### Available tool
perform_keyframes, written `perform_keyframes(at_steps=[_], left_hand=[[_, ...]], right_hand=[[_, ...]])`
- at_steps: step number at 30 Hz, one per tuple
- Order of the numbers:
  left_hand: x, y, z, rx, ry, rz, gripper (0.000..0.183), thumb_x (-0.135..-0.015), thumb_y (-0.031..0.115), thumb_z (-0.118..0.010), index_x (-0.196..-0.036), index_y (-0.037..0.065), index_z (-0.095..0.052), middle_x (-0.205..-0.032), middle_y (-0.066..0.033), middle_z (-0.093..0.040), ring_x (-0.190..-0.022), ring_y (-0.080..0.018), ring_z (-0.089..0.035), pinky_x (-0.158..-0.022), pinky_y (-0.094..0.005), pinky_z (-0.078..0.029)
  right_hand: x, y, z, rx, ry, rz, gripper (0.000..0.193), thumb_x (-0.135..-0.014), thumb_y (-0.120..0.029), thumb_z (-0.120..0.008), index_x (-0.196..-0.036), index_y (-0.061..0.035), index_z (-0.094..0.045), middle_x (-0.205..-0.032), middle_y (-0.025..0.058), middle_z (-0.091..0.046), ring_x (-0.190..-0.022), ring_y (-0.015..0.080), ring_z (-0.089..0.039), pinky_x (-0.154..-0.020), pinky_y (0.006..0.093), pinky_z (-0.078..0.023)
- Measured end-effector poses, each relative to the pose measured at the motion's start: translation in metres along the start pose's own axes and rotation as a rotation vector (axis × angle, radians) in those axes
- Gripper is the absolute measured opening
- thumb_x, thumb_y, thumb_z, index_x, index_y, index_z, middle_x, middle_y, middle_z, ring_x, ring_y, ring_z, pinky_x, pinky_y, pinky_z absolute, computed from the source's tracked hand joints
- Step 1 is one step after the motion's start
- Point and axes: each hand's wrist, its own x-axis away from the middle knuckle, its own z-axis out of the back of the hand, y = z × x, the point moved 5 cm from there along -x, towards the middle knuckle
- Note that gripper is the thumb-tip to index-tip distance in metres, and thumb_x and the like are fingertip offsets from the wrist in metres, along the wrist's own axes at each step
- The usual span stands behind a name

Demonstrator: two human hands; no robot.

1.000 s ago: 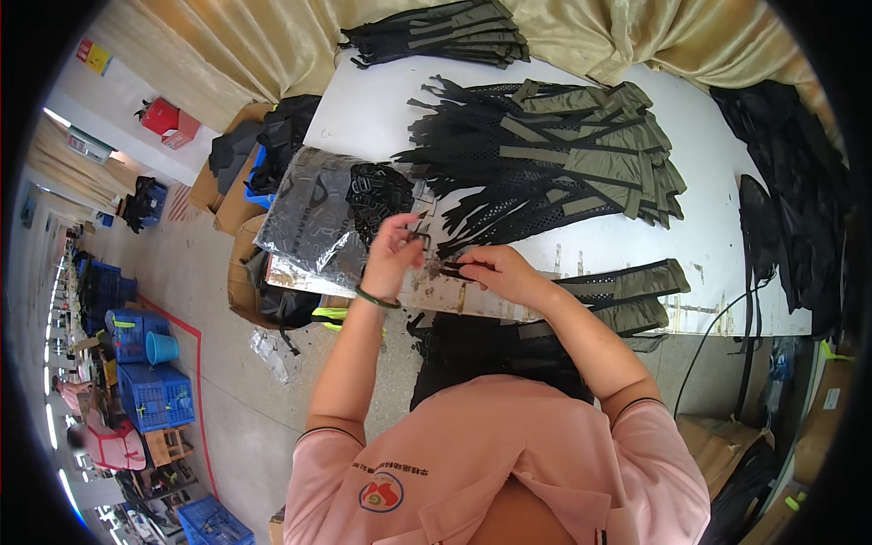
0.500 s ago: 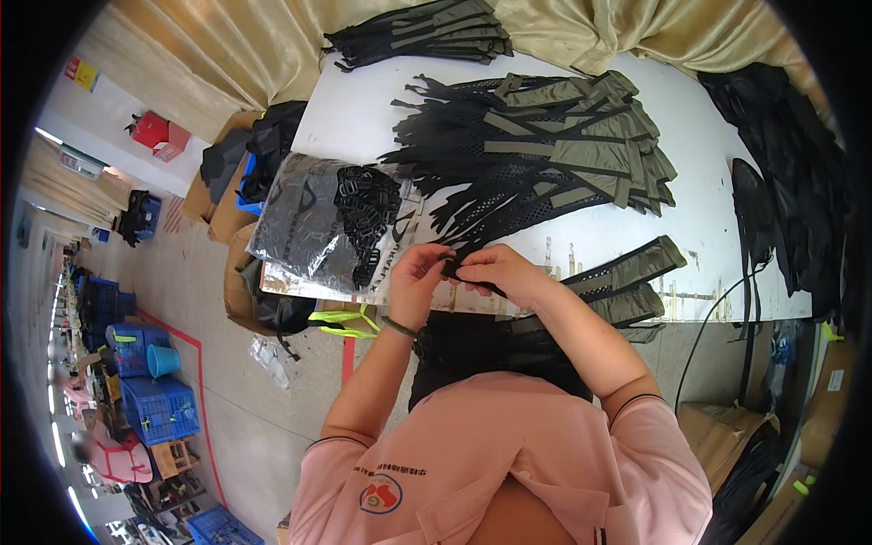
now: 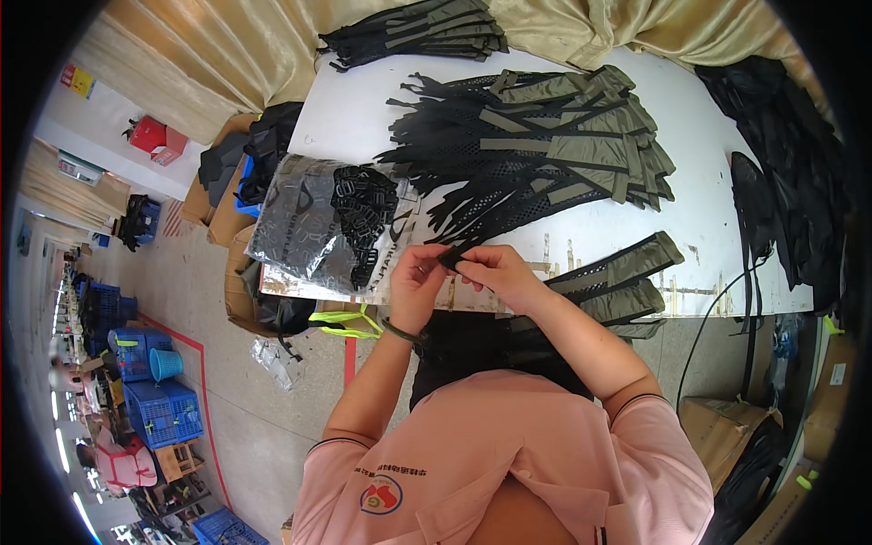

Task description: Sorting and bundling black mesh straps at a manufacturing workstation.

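At the near edge of the white table [image 3: 327, 123], my left hand [image 3: 416, 286] and my right hand [image 3: 501, 275] are close together. Both pinch a black strap end [image 3: 450, 260]; my fingers partly cover it, and any small part on it cannot be made out. Under and beside my right forearm lie black mesh and olive straps [image 3: 636, 262], reaching over the table edge. Just beyond my hands a large fan of similar straps [image 3: 581, 136] is spread out. Next to my left hand is a clear plastic bag [image 3: 300, 227] with black plastic buckles [image 3: 359, 213].
Another bundle of straps [image 3: 427, 32] lies at the far edge, before a gold curtain [image 3: 209, 54]. Black fabric pieces [image 3: 772, 163] hang at the right. Cardboard boxes [image 3: 241, 295] stand left of the table, and blue crates [image 3: 163, 409] farther off on the floor.
My hands stay in almost the same place. The fingers of my right hand have shifted slightly on the black strap end, which now shows more upright between the fingertips.
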Motion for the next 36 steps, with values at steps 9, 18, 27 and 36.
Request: perform_keyframes(at_steps=[9, 18, 27, 36], left_hand=[[0.004, -0.004, 0.001, 0.071, -0.026, 0.053, 0.022, -0.085, -0.010, -0.052, -0.105, 0.000, -0.051, -0.091, -0.0087, -0.063, -0.080, -0.0122, -0.062, -0.073, -0.0228, -0.050], [0.006, -0.001, -0.003, -0.029, -0.002, -0.074, 0.027, -0.081, -0.016, -0.054, -0.102, -0.001, -0.052, -0.107, -0.0112, -0.058, -0.090, -0.0160, -0.061, -0.080, -0.0268, -0.051], [0.008, -0.001, -0.007, 0.097, -0.010, -0.125, 0.029, -0.079, -0.019, -0.053, -0.102, -0.001, -0.054, -0.111, -0.0123, -0.056, -0.094, -0.0182, -0.061, -0.083, -0.0286, -0.051], [0.011, 0.001, -0.009, -0.083, -0.002, -0.161, 0.029, -0.080, -0.017, -0.055, -0.103, -0.001, -0.056, -0.109, -0.0112, -0.057, -0.096, -0.0183, -0.061, -0.082, -0.0278, -0.052]], right_hand=[[0.004, -0.010, 0.000, 0.143, 0.031, 0.076, 0.014, -0.086, -0.014, -0.062, -0.093, -0.0026, -0.066, -0.077, -0.0020, -0.060, -0.064, 0.0041, -0.048, -0.059, 0.0191, -0.040], [0.004, -0.006, 0.003, -0.045, 0.073, -0.006, 0.011, -0.084, -0.012, -0.062, -0.090, -0.0023, -0.065, -0.075, -0.0010, -0.059, -0.063, 0.0061, -0.048, -0.058, 0.0197, -0.039], [0.008, -0.003, -0.003, -0.349, 0.042, -0.033, 0.016, -0.084, -0.016, -0.063, -0.089, -0.0002, -0.064, -0.077, 0.0016, -0.060, -0.065, 0.0070, -0.048, -0.058, 0.0204, -0.038], [0.010, -0.010, -0.001, -0.113, 0.102, 0.047, 0.014, -0.086, -0.011, -0.061, -0.095, -0.0004, -0.063, -0.078, 0.0011, -0.060, -0.065, 0.0070, -0.049, -0.060, 0.0205, -0.039]])
